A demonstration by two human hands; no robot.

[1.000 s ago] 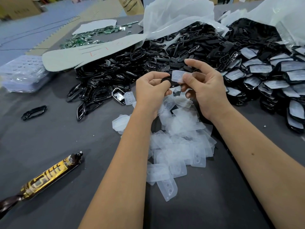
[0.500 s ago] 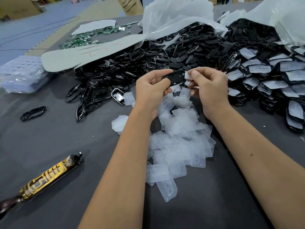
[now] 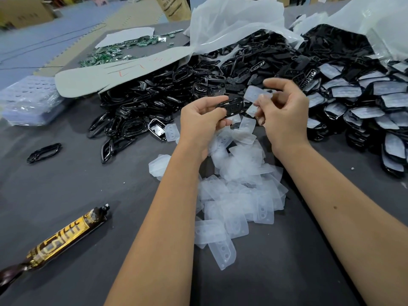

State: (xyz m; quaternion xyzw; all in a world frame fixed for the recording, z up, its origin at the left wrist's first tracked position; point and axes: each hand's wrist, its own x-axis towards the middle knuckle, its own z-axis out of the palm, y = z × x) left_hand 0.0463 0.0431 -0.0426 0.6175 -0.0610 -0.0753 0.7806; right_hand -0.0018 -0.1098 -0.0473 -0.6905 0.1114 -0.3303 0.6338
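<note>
My left hand (image 3: 202, 120) grips a black plastic key-fob shell (image 3: 233, 106) above the grey table (image 3: 66, 184). My right hand (image 3: 284, 115) pinches a translucent white rubber pad (image 3: 254, 94) just right of the shell, its edge touching the shell's end. Below my hands lies a heap of the same translucent pads (image 3: 238, 186). A big pile of black shells and frames (image 3: 167, 93) stretches behind my hands. To the right sits a pile of black shells with pads fitted (image 3: 362, 107).
A gold and black tube (image 3: 59, 241) lies at the front left. One loose black frame (image 3: 44, 152) lies left of the pile. Green circuit boards (image 3: 110, 51), a stack of clear trays (image 3: 28, 100), a grey card sheet (image 3: 123, 69) and white plastic bags (image 3: 238, 21) lie farther back.
My right hand has lifted the translucent pad up beside the shell's right end. The left hand stays in place, holding the shell.
</note>
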